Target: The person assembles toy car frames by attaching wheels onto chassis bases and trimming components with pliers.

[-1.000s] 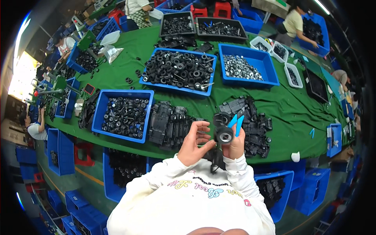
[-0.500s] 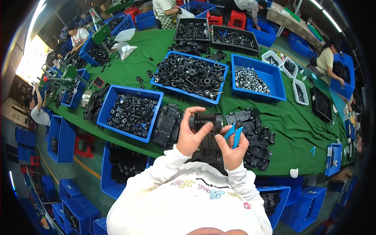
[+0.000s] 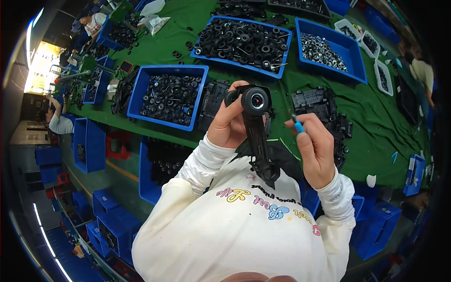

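A green-covered surface (image 3: 371, 127) carries blue bins (image 3: 170, 96) of black wheels. Above it, the left hand (image 3: 231, 124) grips a long black chassis (image 3: 260, 145) with a wheel (image 3: 256, 100) at its top; the right hand (image 3: 315, 148) is closed around a blue tool (image 3: 297, 124).

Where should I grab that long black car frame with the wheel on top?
Hold the frame by its narrow middle, coming from the left side as the left hand does. The wheel fills the top end, and the lower end points at the body.
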`<action>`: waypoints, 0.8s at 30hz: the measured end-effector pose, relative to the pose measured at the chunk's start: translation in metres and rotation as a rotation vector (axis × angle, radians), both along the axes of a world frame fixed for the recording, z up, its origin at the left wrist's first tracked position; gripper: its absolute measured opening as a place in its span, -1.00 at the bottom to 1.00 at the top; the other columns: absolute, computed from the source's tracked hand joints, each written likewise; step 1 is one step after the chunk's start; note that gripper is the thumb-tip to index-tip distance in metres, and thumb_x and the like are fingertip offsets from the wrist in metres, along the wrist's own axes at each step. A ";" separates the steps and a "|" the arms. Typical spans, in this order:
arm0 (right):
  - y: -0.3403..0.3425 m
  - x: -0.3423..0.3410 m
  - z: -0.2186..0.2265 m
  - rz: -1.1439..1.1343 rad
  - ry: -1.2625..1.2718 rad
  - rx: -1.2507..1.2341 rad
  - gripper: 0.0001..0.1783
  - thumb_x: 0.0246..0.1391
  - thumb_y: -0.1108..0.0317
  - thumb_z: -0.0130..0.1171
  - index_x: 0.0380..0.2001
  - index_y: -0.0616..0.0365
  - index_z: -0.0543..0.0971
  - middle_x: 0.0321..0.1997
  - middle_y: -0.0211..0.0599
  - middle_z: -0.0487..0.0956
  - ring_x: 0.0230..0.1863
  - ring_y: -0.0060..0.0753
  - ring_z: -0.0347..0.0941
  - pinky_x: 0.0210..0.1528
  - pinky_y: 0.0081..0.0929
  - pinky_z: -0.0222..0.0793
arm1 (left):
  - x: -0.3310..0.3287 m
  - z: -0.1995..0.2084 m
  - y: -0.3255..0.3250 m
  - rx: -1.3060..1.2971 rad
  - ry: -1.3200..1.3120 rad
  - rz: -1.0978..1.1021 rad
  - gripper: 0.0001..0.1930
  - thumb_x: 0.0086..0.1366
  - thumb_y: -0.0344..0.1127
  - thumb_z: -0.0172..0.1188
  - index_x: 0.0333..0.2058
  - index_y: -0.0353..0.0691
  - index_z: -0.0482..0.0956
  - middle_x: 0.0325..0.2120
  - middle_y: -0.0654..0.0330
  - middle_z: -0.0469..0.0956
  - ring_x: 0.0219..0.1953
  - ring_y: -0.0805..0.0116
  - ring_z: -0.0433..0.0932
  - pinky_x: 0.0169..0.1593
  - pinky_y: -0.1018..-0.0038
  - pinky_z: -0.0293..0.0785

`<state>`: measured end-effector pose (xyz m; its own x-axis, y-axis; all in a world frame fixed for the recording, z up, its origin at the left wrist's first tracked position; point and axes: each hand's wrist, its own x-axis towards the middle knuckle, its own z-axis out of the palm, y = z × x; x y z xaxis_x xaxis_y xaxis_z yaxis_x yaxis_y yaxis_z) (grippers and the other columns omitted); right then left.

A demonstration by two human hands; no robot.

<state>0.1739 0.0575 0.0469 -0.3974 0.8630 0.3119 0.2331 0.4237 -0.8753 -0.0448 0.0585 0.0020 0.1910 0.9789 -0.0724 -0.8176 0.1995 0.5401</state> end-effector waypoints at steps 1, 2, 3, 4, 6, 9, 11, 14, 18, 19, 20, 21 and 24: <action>-0.002 0.000 0.004 -0.005 -0.086 0.056 -0.71 0.19 0.24 0.12 -0.41 0.30 0.51 -0.29 -0.11 0.47 -0.36 -0.16 0.36 -0.29 -0.36 0.22 | 0.001 0.004 -0.002 -0.007 0.006 -0.007 -0.58 0.33 -0.15 0.17 0.11 -0.02 0.33 -0.17 0.26 0.52 -0.28 0.24 0.49 -0.26 0.36 0.40; -0.004 -0.001 0.010 -0.011 -0.171 0.112 -0.74 0.14 0.26 0.16 -0.41 0.28 0.52 -0.28 -0.12 0.48 -0.33 -0.13 0.35 -0.22 -0.33 0.22 | 0.002 0.008 -0.004 -0.019 0.044 0.013 -0.53 0.31 -0.16 0.19 0.13 -0.03 0.26 -0.17 0.24 0.52 -0.26 0.24 0.51 -0.22 0.34 0.46; -0.007 -0.003 0.014 -0.033 -0.237 0.138 -0.75 0.08 0.24 0.21 -0.42 0.25 0.53 -0.23 -0.14 0.50 -0.26 -0.12 0.35 -0.08 -0.26 0.18 | 0.002 0.009 -0.005 -0.027 0.081 0.035 -0.48 0.29 -0.17 0.20 0.15 -0.03 0.20 -0.16 0.23 0.51 -0.25 0.24 0.53 -0.18 0.33 0.52; -0.009 -0.005 0.015 -0.039 -0.232 0.134 -0.75 0.08 0.24 0.21 -0.42 0.25 0.53 -0.23 -0.14 0.50 -0.26 -0.12 0.35 -0.08 -0.26 0.18 | 0.001 0.008 -0.005 -0.030 0.086 0.029 -0.48 0.29 -0.17 0.20 0.15 -0.03 0.20 -0.16 0.23 0.51 -0.25 0.24 0.53 -0.18 0.33 0.52; -0.011 -0.007 0.016 -0.099 -0.364 0.348 -0.72 0.06 0.19 0.23 -0.43 0.22 0.53 -0.20 -0.16 0.50 -0.21 -0.10 0.34 -0.01 -0.19 0.14 | -0.003 0.005 -0.006 0.151 0.144 -0.001 -0.44 0.25 -0.17 0.23 0.13 -0.07 0.17 -0.09 0.13 0.47 -0.22 0.26 0.56 -0.14 0.32 0.59; -0.018 -0.007 0.022 -0.125 -0.416 0.391 -0.68 0.04 0.12 0.25 -0.44 0.20 0.53 -0.16 -0.18 0.51 -0.15 -0.10 0.34 0.09 -0.05 0.08 | 0.001 0.002 -0.007 0.205 0.117 0.045 -0.44 0.23 -0.16 0.24 0.09 -0.10 0.16 -0.15 0.08 0.39 -0.28 0.19 0.54 -0.30 0.37 0.56; -0.023 -0.006 0.026 -0.144 -0.455 0.438 -0.65 0.04 0.09 0.25 -0.46 0.20 0.53 -0.14 -0.19 0.51 -0.14 -0.10 0.36 0.12 0.06 0.06 | 0.002 0.003 -0.007 0.268 0.128 0.031 -0.42 0.20 -0.11 0.27 0.06 -0.09 0.16 -0.26 0.12 0.32 -0.33 0.13 0.51 -0.37 0.37 0.50; -0.028 -0.004 0.027 -0.128 -0.454 0.451 -0.65 0.03 0.10 0.26 -0.46 0.21 0.52 -0.14 -0.16 0.50 -0.14 -0.09 0.36 0.10 0.02 0.09 | 0.002 -0.002 -0.006 0.359 -0.075 -0.055 -0.53 0.20 -0.39 0.18 0.05 -0.14 0.21 -0.13 0.06 0.42 -0.15 0.27 0.58 -0.21 0.32 0.67; -0.027 -0.005 0.012 -0.102 0.037 0.045 -0.62 0.07 0.14 0.30 -0.40 0.31 0.50 -0.15 -0.10 0.48 -0.22 -0.18 0.43 -0.08 -0.31 0.36 | 0.005 0.012 -0.015 0.277 0.487 0.170 -0.38 0.04 -0.50 0.34 0.06 -0.19 0.25 -0.15 0.18 0.41 -0.11 0.48 0.44 0.01 0.52 0.41; -0.026 -0.008 0.005 -0.126 0.181 -0.054 -0.60 0.09 0.13 0.30 -0.38 0.33 0.50 -0.16 -0.10 0.48 -0.23 -0.23 0.45 -0.12 -0.36 0.40 | 0.009 0.018 -0.017 0.315 0.577 0.191 -0.38 0.04 -0.53 0.33 0.07 -0.20 0.24 -0.16 0.18 0.41 -0.11 0.49 0.44 0.01 0.53 0.41; -0.022 -0.008 -0.003 -0.083 0.279 -0.077 -0.55 0.12 0.11 0.30 -0.29 0.37 0.49 -0.14 -0.13 0.47 -0.20 -0.34 0.47 -0.11 -0.42 0.43 | 0.012 0.023 -0.019 0.352 0.666 0.212 -0.38 0.05 -0.56 0.32 0.07 -0.20 0.24 -0.16 0.18 0.41 -0.11 0.51 0.43 0.00 0.53 0.42; -0.022 -0.009 -0.005 -0.091 0.337 -0.169 -0.56 0.13 0.13 0.30 -0.26 0.38 0.48 -0.12 -0.13 0.48 -0.17 -0.37 0.48 -0.09 -0.43 0.42 | 0.015 0.026 -0.020 0.346 0.712 0.233 -0.39 0.06 -0.60 0.29 0.08 -0.21 0.23 -0.15 0.19 0.41 -0.12 0.49 0.46 0.01 0.53 0.44; -0.023 -0.018 -0.018 -0.124 0.495 -0.325 -0.69 0.23 0.23 0.20 -0.30 0.32 0.47 -0.03 -0.10 0.55 -0.11 -0.47 0.49 -0.07 -0.48 0.41 | 0.019 0.028 -0.020 0.217 0.654 0.190 -0.38 0.06 -0.62 0.24 0.10 -0.21 0.21 -0.13 0.16 0.43 -0.07 0.40 0.53 0.05 0.45 0.47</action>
<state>0.1564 0.0347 0.0292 -0.1623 0.9758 0.1466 -0.2046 0.1121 -0.9724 -0.0263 0.0390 0.0301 -0.0004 0.9962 0.0868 -0.3227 -0.0823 0.9429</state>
